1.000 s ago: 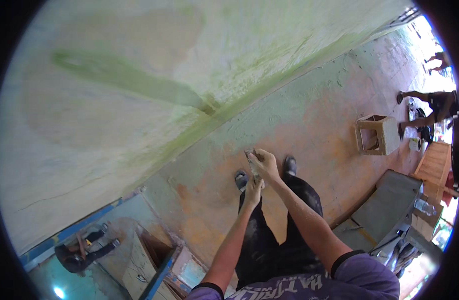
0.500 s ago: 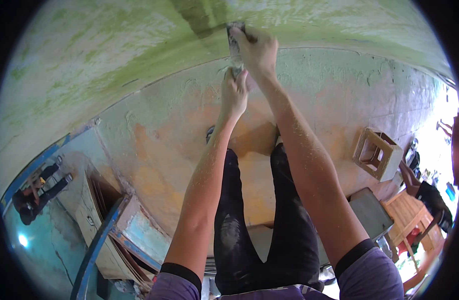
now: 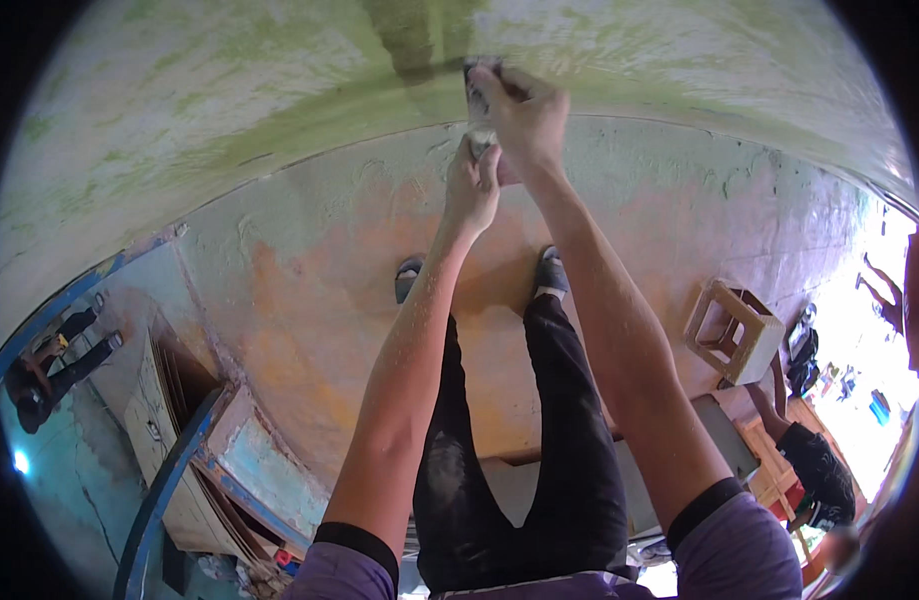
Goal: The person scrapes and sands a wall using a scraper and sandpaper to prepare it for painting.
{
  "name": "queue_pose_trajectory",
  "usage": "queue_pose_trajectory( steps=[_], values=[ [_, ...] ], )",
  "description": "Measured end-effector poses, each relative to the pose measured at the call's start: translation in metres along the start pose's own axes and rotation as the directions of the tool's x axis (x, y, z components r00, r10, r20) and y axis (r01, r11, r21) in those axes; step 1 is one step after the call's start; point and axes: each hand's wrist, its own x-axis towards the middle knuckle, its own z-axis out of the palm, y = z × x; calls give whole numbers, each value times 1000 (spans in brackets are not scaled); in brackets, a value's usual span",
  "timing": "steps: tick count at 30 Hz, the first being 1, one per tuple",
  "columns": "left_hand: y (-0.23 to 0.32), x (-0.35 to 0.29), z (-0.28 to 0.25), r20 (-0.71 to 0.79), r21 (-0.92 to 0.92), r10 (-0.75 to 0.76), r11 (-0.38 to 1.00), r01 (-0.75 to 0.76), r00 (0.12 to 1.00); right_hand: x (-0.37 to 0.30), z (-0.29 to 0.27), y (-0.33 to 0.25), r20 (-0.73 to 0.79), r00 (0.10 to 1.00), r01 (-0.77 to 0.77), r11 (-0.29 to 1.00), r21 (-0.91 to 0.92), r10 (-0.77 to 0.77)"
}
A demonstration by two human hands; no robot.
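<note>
My right hand (image 3: 529, 115) is closed on a flat, dark-edged scraper (image 3: 477, 98) smeared with whitish material, held against the pale green wall (image 3: 279, 85). Just below it, the fingers of my left hand (image 3: 472, 190) close round a whitish-coated lower piece (image 3: 482, 136). Whether this piece is the scraper's lower end or a separate thing, I cannot tell. A dark damp-looking streak (image 3: 404, 45) runs down the wall beside the scraper. Pale dust speckles both forearms.
A beige stool (image 3: 734, 330) lies at the right, close to a bending person (image 3: 814, 465) and wooden furniture (image 3: 764, 460). Leaning boards (image 3: 169, 400) and a blue-edged frame (image 3: 164, 480) stand at the left. Another person (image 3: 54, 370) is at far left. My shoes (image 3: 549, 272) rest on the stained floor (image 3: 309, 330).
Both hands and the scraper sit slightly lower and to the right in the picture. The view has shifted, showing more of my shoes. My hold looks the same.
</note>
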Motion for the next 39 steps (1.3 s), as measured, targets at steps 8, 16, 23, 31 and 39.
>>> queue_pose_trajectory(
  steps=[8,16,23,31,39],
  values=[
    [22,4,-5,-23,-96,110,989,-112,994,-1,-4,-41,26,1000,2,992,129,-5],
    [30,-1,-12,36,-84,-8,996,11,999,-3,-10,-48,13,993,-118,972,203,118],
    [-20,1,0,104,78,60,995,-68,993,0,-3,14,23,939,-344,929,139,344],
    [-19,2,16,122,97,-9,995,-3,993,9,-9,30,16,968,-250,956,151,251],
    [1,6,25,120,34,-70,997,66,990,11,-19,21,23,961,-274,929,249,277]
  ],
)
